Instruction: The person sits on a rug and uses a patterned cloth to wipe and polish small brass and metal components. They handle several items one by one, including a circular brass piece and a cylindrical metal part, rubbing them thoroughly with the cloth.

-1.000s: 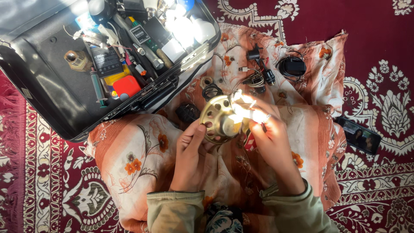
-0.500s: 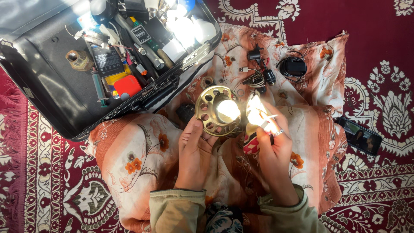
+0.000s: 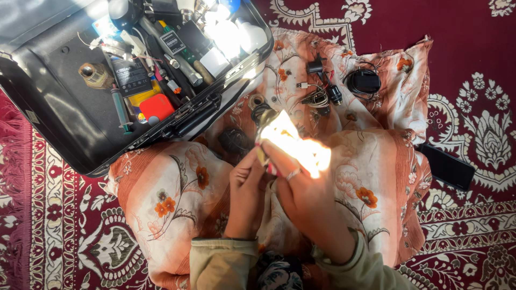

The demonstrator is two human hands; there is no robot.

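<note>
Both hands are bunched together over the lap, right in a patch of hard sunlight. The left hand (image 3: pixel 248 185) has its fingers curled up around the near-left edge of a brass-coloured perforated disc (image 3: pixel 264 119), and the right hand (image 3: pixel 301 185), with a ring on one finger, is laid across the front of it so most of the disc is covered. The glare blows out the knuckles, so I honestly can't tell if the right hand is actually pinching the disc or just resting on it. There's a small red and white thing (image 3: pixel 272 169) peeking out between the two hands, too hidden to make out. Far left is an open black case (image 3: pixel 59 115) with the lid flipped back, and it's packed: white bulbs (image 3: pixel 232 35) in the far right corner, a dark rectangular pack with a label (image 3: pixel 130 77), a red block (image 3: pixel 157 107) next to a yellow one, a brass fitting (image 3: pixel 95 74), a syringe-like tube (image 3: pixel 121 108) and a silvery bar tool (image 3: pixel 180 60). Everything sits on a peach floral cloth (image 3: pixel 177 188) spread over a dark red patterned carpet (image 3: pixel 64 231). On the cloth beyond the hands are a black adapter with coiled cord (image 3: pixel 363 81) and some loose plugs and wires (image 3: pixel 321 94). A dark phone (image 3: pixel 447 167) lies on the carpet off to the right.
</note>
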